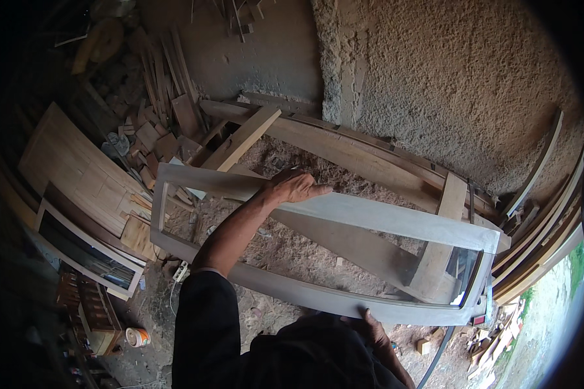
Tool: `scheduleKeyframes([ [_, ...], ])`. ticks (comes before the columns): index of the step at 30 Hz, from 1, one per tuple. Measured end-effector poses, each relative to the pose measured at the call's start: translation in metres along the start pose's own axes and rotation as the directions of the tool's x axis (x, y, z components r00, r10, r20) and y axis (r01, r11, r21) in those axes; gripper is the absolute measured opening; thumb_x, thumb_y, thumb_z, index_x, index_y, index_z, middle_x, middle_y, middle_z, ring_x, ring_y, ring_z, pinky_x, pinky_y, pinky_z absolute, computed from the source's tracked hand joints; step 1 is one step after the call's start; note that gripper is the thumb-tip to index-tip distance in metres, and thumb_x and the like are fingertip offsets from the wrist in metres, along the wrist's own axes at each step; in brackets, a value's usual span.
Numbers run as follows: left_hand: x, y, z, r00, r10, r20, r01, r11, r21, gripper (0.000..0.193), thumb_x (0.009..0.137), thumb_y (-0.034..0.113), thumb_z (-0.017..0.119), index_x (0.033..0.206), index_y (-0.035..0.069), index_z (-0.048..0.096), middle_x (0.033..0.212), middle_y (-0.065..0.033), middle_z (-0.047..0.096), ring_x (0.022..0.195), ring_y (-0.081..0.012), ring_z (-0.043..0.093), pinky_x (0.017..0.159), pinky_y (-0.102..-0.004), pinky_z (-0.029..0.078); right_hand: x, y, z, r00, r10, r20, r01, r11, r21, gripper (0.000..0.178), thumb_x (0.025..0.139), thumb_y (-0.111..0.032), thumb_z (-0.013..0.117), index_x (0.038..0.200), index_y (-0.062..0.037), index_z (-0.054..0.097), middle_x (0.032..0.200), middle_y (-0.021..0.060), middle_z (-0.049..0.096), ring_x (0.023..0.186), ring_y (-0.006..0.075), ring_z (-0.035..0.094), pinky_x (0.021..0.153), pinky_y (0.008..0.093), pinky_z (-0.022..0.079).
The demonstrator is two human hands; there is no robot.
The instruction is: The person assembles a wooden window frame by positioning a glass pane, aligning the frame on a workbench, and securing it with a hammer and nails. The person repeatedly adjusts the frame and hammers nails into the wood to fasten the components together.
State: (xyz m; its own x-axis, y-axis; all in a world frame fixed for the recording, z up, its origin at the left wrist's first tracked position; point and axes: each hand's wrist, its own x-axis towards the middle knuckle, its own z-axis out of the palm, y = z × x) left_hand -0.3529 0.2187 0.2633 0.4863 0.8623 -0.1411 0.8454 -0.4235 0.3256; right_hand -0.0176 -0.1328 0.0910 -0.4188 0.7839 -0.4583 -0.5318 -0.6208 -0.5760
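A rough plaster wall (448, 78) stands ahead of us; the left hand (296, 188) curls over the far rail (396, 217) of a pale wooden frame (481, 282), lying long-ways left to right beneath it; rightward and nearer the wearer, the right hand (376, 329) meets the near rail (331, 305) (fingers hidden, grip I can't tell).

Left arm: dark sleeve (206, 318) at 7 o'clock, pushed up near the elbow; bare left forearm (232, 235) runs up toward 1 o'clock. Left hand (295, 187) close to centre, back uppermost, wrist bent so the hand points to 3 o'clock. Knuckles bent, gripping pose; most fingertips hidden.

Right arm: right forearm (397, 369) enters low at 5 o'clock, slanting toward 11. Right hand (375, 332) also at 5 o'clock, thumb (368, 314) raised toward 12. Remaining fingers mostly in shadow; closure unclear.
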Motion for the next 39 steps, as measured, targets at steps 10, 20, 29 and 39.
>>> scheduleKeyframes([
  [10,0.167,-0.036,0.029,0.967,-0.027,0.254,0.041,0.998,-0.049,0.084,0.086,0.081,0.050,0.061,0.004,0.029,0.054,-0.0094,0.029,0.055,-0.0191,0.031,0.054,-0.0473,0.032,0.079,-0.035,0.007,0.983,0.169,-0.071,-0.162,0.982,0.094,0.093,0.089,-0.067,0.061,0.152,-0.0044,0.035,0.137,0.0223,0.057,0.123,0.0319,0.060,0.099,0.0430,0.048],
  [20,0.281,-0.103,0.095,0.953,0.155,0.259,-0.185,0.978,0.097,0.108,0.088,0.086,0.031,0.106,-0.015,0.064,0.115,-0.0401,0.060,0.109,-0.0536,0.058,0.091,-0.0564,0.044,0.172,-0.024,0.012,0.967,0.077,-0.244,0.021,0.926,0.376,0.081,0.090,-0.065,0.063,0.144,-0.0061,0.049,0.141,0.0188,0.055,0.123,0.0330,0.058,0.104,0.0471,0.046],
  [29,0.333,-0.104,0.111,0.878,0.079,0.472,-0.146,0.983,0.107,0.104,0.092,0.082,0.028,0.109,-0.014,0.065,0.112,-0.0408,0.060,0.111,-0.0573,0.054,0.093,-0.0570,0.043,0.217,-0.020,0.007,0.953,-0.048,-0.298,0.198,0.844,0.499,0.073,0.094,-0.051,0.066,0.144,-0.0017,0.047,0.142,0.0177,0.054,0.129,0.0338,0.053,0.106,0.0452,0.047],
  [39,0.330,-0.098,0.116,0.926,0.236,0.295,-0.256,0.966,0.033,0.079,0.099,0.065,0.038,0.107,-0.008,0.067,0.105,-0.0328,0.066,0.103,-0.0508,0.061,0.089,-0.0549,0.046,0.204,-0.041,0.008,0.924,0.085,-0.372,-0.013,0.981,0.192,0.080,0.093,-0.067,0.057,0.134,0.0018,0.057,0.126,0.0227,0.064,0.113,0.0304,0.066,0.093,0.0423,0.055],
])
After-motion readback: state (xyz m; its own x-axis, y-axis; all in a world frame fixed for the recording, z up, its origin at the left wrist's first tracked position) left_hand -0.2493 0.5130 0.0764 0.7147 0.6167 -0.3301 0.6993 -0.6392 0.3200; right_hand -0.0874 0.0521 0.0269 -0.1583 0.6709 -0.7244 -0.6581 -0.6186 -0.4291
